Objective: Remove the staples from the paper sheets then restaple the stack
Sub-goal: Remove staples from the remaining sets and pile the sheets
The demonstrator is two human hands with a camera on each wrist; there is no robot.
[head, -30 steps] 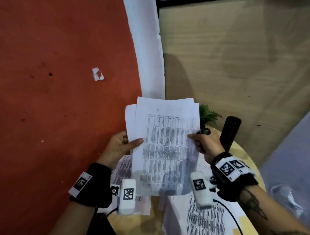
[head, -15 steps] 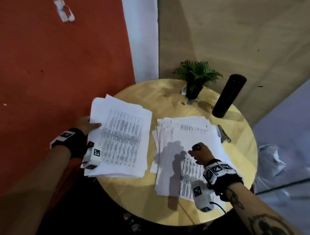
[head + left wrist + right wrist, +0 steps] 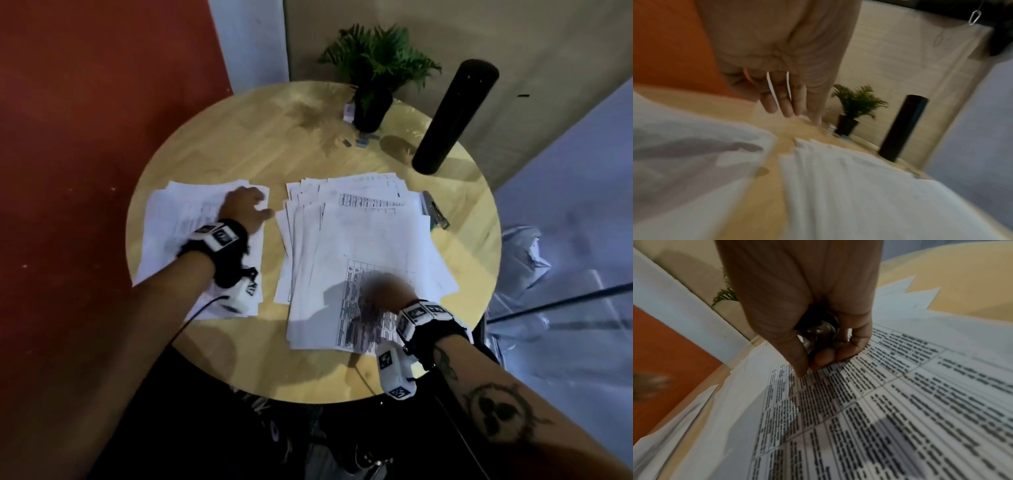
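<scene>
Lying flat on the round wooden surface are two lots of paper: a smaller stack at the left and a fanned spread of sheets at the centre and right. The left hand is held over the far right corner of the left stack, its fingers nearly straight and loosely together, with nothing held. The right hand, blurred in the head view, is seen over the near part of the fanned sheets. From the right wrist view its fingers are curled round a small dark and shiny object, whose kind cannot be told, and the fingertips are close to the top sheet or touching it. Tables of printed rows are seen on the sheets, but no word can be read. Square black-and-white coded markers are carried on both wristbands. A slim metal tool is partly tucked beside the right edge of the sheets. A potted fern and a tall black cylinder stand at the far side of the surface, with a few small bits lying near the pot.
</scene>
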